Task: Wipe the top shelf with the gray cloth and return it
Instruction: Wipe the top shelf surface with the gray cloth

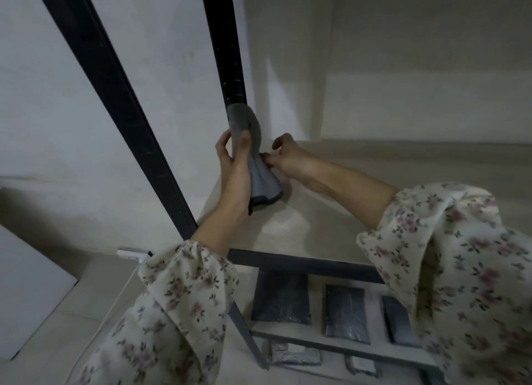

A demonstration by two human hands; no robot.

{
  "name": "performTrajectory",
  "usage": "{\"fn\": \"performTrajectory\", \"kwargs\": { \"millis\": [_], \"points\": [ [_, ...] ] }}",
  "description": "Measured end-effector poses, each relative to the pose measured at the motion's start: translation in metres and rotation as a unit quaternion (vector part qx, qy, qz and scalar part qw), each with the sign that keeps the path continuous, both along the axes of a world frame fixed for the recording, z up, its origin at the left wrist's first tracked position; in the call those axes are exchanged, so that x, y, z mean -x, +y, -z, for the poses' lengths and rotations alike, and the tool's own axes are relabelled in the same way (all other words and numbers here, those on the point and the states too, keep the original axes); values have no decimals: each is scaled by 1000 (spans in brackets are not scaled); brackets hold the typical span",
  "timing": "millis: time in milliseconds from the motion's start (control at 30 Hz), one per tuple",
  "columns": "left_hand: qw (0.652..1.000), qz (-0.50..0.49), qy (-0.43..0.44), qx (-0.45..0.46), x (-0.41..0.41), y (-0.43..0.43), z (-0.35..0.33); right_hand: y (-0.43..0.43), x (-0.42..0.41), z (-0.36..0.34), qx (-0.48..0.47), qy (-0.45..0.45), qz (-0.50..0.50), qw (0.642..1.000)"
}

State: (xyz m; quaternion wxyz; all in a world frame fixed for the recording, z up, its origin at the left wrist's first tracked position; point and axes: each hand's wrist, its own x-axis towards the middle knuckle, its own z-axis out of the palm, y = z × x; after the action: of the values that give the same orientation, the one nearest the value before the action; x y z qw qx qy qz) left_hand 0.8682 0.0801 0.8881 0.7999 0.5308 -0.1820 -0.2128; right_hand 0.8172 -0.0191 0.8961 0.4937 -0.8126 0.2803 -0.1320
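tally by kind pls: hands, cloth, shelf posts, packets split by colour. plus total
Hands: 2 (left, right), both holding the cloth
Cloth: 1
Black posts: 2
Dark packets: 3
Silver packets: 2, partly hidden
Total: 10

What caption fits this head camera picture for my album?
Left hand and right hand hold the gray cloth at a black post above the top shelf.
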Motion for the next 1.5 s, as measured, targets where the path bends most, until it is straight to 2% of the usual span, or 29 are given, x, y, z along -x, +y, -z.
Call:
{"fn": "performTrajectory", "kwargs": {
  "millis": [67,100,133,167,200,233,300,333,367,400,500,533,600,667,733,833,933,967,1033,1100,1133,1200,1233,1267,1333,1367,1500],
  "points": [
    [980,-34,-148,-125,-7,8,0,-3,4,0,112,29,6,993],
    [949,-63,-222,-216,-11,12,-2,-6,8,0,165,46,14,985],
    [896,-92,-290,-324,-15,15,-4,-10,13,-1,208,57,29,976],
    [825,-112,-350,-430,-19,15,-5,-16,19,1,238,64,47,968],
    [751,-127,-392,-517,-23,15,-5,-23,26,3,259,69,61,962],
    [691,-132,-406,-583,-26,15,-5,-30,35,8,275,74,69,956],
    [614,-111,-396,-673,-28,14,2,-42,52,22,303,89,78,946],
    [598,-101,-392,-691,-29,13,8,-46,61,30,318,106,79,939],
    [594,-98,-393,-695,-28,11,15,-48,69,39,332,125,77,932],
    [607,-105,-387,-686,-28,10,20,-49,75,47,342,140,70,926],
    [698,-142,-313,-628,-23,8,25,-44,86,60,363,126,53,922],
    [703,-137,-316,-622,-21,8,26,-42,87,59,362,119,53,923],
    [677,-86,-380,-625,-16,11,26,-39,89,55,344,112,51,931],
    [666,-39,-429,-609,-17,15,20,-37,91,50,316,94,43,943],
    [645,-71,-438,-622,-24,15,10,-34,97,46,292,76,27,953],
    [587,-99,-426,-681,-33,8,12,-31,103,46,308,71,6,949],
    [619,-82,-381,-682,-29,5,25,-28,104,51,357,70,4,932],
    [622,-80,-390,-674,-23,6,26,-28,104,52,367,74,5,927],
    [625,-55,-465,-625,-6,11,29,-29,103,53,372,75,4,925],
    [650,-7,-534,-540,9,19,28,-29,104,52,368,66,6,928],
    [665,0,-537,-519,9,21,25,-29,104,50,363,63,5,930],
    [707,-48,-455,-539,-6,18,15,-28,105,47,339,54,3,939],
    [711,-84,-405,-569,-15,16,10,-27,107,45,322,44,3,946],
    [696,-104,-376,-603,-22,15,6,-26,109,44,307,33,3,951],
    [618,-79,-402,-670,-22,18,7,-23,115,45,305,37,5,952],
    [594,-63,-423,-681,-17,21,12,-21,119,47,322,57,3,945],
    [589,-57,-500,-632,15,33,27,-12,128,52,375,137,-22,917]
  ]
}}
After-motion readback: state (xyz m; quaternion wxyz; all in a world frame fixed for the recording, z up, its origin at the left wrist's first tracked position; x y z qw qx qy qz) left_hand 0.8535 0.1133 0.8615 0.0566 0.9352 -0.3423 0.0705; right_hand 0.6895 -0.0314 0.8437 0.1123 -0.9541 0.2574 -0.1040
